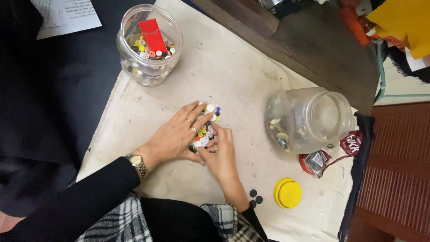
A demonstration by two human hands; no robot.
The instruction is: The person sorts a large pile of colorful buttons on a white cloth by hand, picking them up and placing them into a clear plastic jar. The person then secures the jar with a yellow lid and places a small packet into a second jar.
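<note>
Left hand (177, 134) flat, right hand (221, 152) cupped, touching button pile (207, 127)

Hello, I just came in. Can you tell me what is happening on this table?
A person has both hands around a small pile of mixed colourful buttons on a pale cloth. The left hand, with rings and a wristwatch, lies over the pile's left side; the right hand presses in from below. An upright clear jar holds more buttons and a red card. A second clear jar lies on its side, nearly empty. A yellow lid and three dark buttons lie near the right wrist.
</note>
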